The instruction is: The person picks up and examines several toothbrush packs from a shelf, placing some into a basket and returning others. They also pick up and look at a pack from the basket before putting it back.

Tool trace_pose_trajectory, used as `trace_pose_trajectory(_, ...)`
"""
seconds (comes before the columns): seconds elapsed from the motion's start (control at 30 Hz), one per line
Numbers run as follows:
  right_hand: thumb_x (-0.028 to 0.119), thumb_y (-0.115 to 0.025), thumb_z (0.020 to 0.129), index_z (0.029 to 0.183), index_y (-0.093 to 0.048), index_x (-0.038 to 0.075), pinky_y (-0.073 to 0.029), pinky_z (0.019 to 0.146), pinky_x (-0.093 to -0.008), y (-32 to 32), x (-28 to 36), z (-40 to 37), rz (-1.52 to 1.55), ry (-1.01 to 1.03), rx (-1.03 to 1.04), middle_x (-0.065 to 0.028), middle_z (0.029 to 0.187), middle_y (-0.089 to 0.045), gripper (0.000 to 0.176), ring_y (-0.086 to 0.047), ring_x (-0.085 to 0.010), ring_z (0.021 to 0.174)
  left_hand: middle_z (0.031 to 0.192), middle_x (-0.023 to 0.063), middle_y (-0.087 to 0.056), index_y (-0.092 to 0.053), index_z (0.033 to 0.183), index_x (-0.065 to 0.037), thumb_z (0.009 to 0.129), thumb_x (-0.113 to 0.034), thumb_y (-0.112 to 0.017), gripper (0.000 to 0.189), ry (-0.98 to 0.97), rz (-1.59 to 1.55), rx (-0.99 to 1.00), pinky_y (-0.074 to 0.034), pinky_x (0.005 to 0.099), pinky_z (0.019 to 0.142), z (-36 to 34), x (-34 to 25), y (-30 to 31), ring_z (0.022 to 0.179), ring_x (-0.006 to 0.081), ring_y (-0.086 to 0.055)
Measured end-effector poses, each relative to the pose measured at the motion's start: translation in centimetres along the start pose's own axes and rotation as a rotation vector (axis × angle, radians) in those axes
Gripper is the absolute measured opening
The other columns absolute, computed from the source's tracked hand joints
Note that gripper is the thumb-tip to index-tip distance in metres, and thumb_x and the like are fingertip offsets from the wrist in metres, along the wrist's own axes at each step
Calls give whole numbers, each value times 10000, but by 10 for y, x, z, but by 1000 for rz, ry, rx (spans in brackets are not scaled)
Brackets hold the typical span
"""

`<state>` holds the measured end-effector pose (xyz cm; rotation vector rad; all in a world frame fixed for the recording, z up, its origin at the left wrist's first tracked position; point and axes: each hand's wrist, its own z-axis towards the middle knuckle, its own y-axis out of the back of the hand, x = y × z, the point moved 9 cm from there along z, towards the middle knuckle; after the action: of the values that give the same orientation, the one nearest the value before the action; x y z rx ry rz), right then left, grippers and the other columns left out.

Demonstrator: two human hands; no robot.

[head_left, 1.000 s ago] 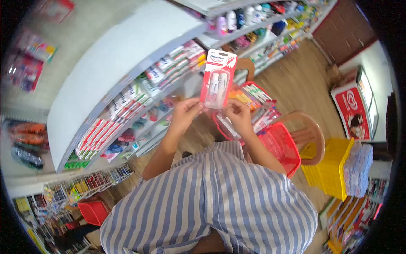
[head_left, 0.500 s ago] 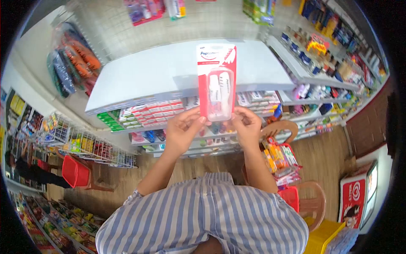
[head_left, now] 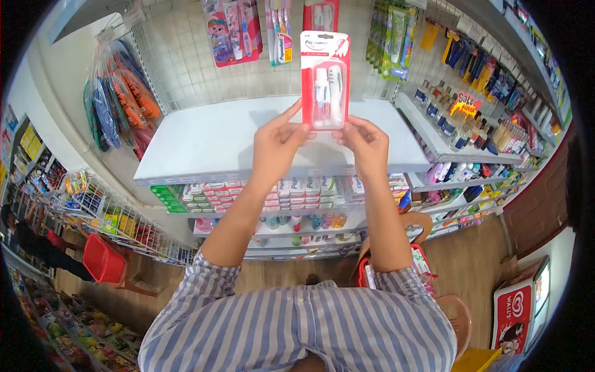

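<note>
A red and white blister pack with a small tube and a white brush inside is held upright in front of the wall grid. My left hand pinches its lower left corner, with the index finger stretched up along the side. The lower right corner is gripped by my right hand between thumb and fingers. Behind and below both hands lies the white top shelf. Above the pack, a similar red pack hangs on the grid.
Toothbrush packs hang at upper left of the grid, green packs at right. Boxes fill the shelf below. Bottles stand right. A red basket and a person in dark clothing are at left.
Both hands have risen and reached forward with the pack toward the wall grid. The view has tilted up, showing more hanging packs. Both hands still hold the pack.
</note>
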<state>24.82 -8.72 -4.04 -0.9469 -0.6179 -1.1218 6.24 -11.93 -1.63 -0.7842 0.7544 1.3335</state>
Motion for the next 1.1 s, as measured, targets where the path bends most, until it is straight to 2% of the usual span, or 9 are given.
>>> trace_pose_trajectory(0.27,43,-620,897,1073,-594,-125,-576,717,-269,7,19,103,-10,15,62,-161,946,-667,244,-690,-210,821,971,118,-695,-434,1392,-12,900,-67,-629,532,-43,15,-13,-533,230,716,97,3,-14,870,180,-696)
trace_pose_trajectory(0.47,64,-613,910,1085,-589,-103,-566,736,-254,-5,31,150,-9,80,157,-150,956,-669,243,-685,-189,839,966,116,-693,-431,1391,-6,908,-51,-612,518,-115,65,-53,-540,222,717,138,-12,-13,870,176,-695)
trace_pose_trajectory(0.87,50,-628,895,1071,-593,-131,-576,704,-256,-8,38,179,21,149,161,-169,950,-672,255,-691,-197,814,947,160,-692,-449,1369,20,885,-30,-610,513,-202,34,-44,-558,233,691,169,-14,-12,834,179,-700)
trace_pose_trajectory(0.97,50,-630,894,1068,-593,-130,-577,698,-253,-6,37,182,16,150,158,-167,949,-673,254,-692,-197,818,955,116,-691,-431,1389,-2,900,-44,-624,528,-182,51,-20,-549,219,718,172,-12,-14,863,170,-694)
trace_pose_trajectory(1.1,51,-630,892,1073,-587,-133,-579,697,-250,-3,31,188,-2,144,152,-166,946,-672,261,-693,-199,821,952,122,-692,-432,1389,-3,898,-45,-627,530,-172,48,-26,-552,222,719,177,-7,-15,855,169,-694)
